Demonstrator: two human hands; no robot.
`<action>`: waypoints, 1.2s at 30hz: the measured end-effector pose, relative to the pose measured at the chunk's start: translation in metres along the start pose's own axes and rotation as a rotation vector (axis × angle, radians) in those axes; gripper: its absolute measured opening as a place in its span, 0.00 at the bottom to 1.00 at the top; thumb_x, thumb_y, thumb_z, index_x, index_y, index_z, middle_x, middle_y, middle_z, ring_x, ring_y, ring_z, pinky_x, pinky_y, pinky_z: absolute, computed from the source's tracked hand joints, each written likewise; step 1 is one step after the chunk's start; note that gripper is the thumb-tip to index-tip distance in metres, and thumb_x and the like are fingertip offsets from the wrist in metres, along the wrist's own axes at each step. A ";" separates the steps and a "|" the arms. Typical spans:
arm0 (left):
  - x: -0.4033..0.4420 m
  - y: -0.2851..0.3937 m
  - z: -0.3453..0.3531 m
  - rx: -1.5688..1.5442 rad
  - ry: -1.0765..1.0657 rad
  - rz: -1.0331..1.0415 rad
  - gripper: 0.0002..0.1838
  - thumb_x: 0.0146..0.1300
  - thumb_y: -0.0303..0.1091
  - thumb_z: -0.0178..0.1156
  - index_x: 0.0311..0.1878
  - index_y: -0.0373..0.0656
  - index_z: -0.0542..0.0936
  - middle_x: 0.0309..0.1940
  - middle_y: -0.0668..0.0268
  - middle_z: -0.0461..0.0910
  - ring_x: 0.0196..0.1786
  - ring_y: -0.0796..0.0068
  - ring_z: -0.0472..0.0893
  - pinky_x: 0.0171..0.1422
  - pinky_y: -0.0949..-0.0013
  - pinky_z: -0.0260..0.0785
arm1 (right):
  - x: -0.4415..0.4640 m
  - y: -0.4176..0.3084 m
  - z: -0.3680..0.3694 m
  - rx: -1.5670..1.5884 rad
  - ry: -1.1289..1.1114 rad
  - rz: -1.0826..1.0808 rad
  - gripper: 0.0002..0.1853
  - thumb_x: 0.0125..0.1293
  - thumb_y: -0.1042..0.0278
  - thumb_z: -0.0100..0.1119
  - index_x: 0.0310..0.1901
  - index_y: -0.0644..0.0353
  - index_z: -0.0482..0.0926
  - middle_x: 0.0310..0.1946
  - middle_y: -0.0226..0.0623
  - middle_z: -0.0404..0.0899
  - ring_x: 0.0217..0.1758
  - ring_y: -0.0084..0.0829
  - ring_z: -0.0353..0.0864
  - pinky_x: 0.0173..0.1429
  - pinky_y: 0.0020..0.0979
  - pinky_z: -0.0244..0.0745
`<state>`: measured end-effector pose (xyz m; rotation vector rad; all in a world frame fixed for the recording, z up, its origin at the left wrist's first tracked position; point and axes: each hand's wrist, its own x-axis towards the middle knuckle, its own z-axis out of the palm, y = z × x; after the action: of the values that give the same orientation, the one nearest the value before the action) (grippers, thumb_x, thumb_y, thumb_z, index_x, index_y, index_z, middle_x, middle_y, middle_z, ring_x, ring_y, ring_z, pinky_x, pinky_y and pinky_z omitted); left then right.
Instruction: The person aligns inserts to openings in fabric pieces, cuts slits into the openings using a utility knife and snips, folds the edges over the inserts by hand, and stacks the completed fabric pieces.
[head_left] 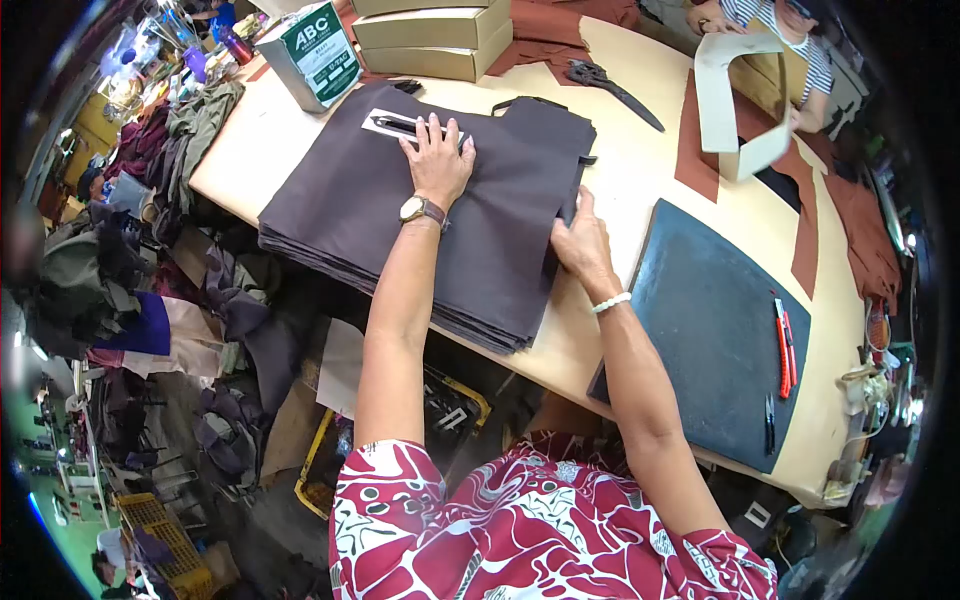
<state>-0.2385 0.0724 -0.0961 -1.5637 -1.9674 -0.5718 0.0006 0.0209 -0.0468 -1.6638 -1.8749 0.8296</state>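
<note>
A stack of dark fabric pieces lies on the pale table. My left hand, with a watch on its wrist, rests flat on the stack with its fingers spread, touching a small pale template that has a dark slot or pen on it. At the stack's right edge is my right hand, with a pale bracelet on the wrist. Its index finger points up along the edge and its thumb is against the cloth; whether it pinches a layer is hidden.
A dark cutting mat at the right bears red cutters and a black pen. Black scissors, a white-green can and cardboard boxes stand beyond. Across the table, a person holds a cardboard frame.
</note>
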 end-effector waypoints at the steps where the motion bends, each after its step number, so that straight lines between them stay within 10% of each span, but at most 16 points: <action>1: 0.001 0.000 0.001 -0.008 0.010 -0.007 0.25 0.61 0.50 0.49 0.57 0.46 0.74 0.61 0.52 0.68 0.66 0.49 0.63 0.64 0.34 0.52 | 0.002 0.000 -0.004 0.079 0.003 0.037 0.37 0.55 0.66 0.52 0.65 0.71 0.54 0.42 0.62 0.78 0.46 0.54 0.79 0.54 0.43 0.71; 8: 0.000 0.001 0.002 -0.018 0.009 -0.024 0.24 0.62 0.49 0.49 0.57 0.47 0.74 0.61 0.53 0.67 0.66 0.50 0.63 0.63 0.33 0.52 | 0.014 0.007 -0.013 0.286 0.626 -0.189 0.33 0.61 0.73 0.54 0.66 0.70 0.53 0.48 0.56 0.76 0.47 0.39 0.80 0.51 0.33 0.72; 16: 0.000 0.001 0.001 0.000 0.004 -0.011 0.24 0.62 0.50 0.50 0.57 0.48 0.74 0.61 0.54 0.68 0.66 0.50 0.64 0.63 0.33 0.52 | -0.028 -0.044 0.013 0.808 -0.077 -0.311 0.30 0.61 0.74 0.52 0.65 0.72 0.58 0.62 0.55 0.66 0.65 0.39 0.66 0.68 0.31 0.59; 18: -0.001 -0.001 0.002 0.003 0.005 -0.010 0.24 0.62 0.50 0.50 0.58 0.49 0.74 0.61 0.55 0.68 0.66 0.51 0.64 0.63 0.33 0.52 | -0.028 -0.041 0.025 0.710 -0.111 -0.281 0.28 0.60 0.74 0.52 0.63 0.70 0.62 0.58 0.56 0.69 0.63 0.40 0.69 0.67 0.31 0.60; 19: -0.001 -0.001 0.002 -0.010 0.013 -0.010 0.24 0.62 0.50 0.50 0.58 0.49 0.73 0.61 0.55 0.68 0.66 0.51 0.64 0.63 0.33 0.52 | -0.021 -0.034 0.038 0.435 0.072 -0.450 0.30 0.61 0.73 0.53 0.66 0.66 0.60 0.49 0.47 0.75 0.36 0.26 0.76 0.45 0.29 0.73; 21: -0.001 0.000 0.002 -0.016 0.015 -0.013 0.24 0.63 0.50 0.49 0.58 0.49 0.73 0.61 0.55 0.68 0.66 0.51 0.64 0.63 0.34 0.52 | -0.017 -0.027 0.043 0.479 -0.048 -0.154 0.29 0.63 0.71 0.52 0.66 0.66 0.59 0.51 0.56 0.72 0.46 0.35 0.76 0.52 0.33 0.70; 31: 0.000 0.001 0.000 -0.013 -0.028 -0.013 0.24 0.64 0.49 0.49 0.59 0.48 0.73 0.62 0.56 0.68 0.67 0.54 0.62 0.65 0.36 0.50 | 0.016 -0.032 0.046 0.315 0.215 -0.193 0.30 0.67 0.66 0.42 0.69 0.66 0.51 0.40 0.60 0.66 0.42 0.56 0.72 0.50 0.45 0.69; 36: -0.001 0.000 0.002 0.002 -0.052 -0.014 0.24 0.65 0.51 0.47 0.60 0.49 0.72 0.63 0.57 0.67 0.68 0.55 0.62 0.65 0.35 0.50 | 0.015 -0.034 0.041 0.279 0.102 -0.057 0.35 0.65 0.58 0.48 0.66 0.73 0.51 0.58 0.63 0.55 0.51 0.59 0.71 0.58 0.44 0.67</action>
<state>-0.2384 0.0735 -0.0981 -1.5793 -2.0178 -0.5398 -0.0539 0.0289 -0.0514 -1.4465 -1.6455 0.9181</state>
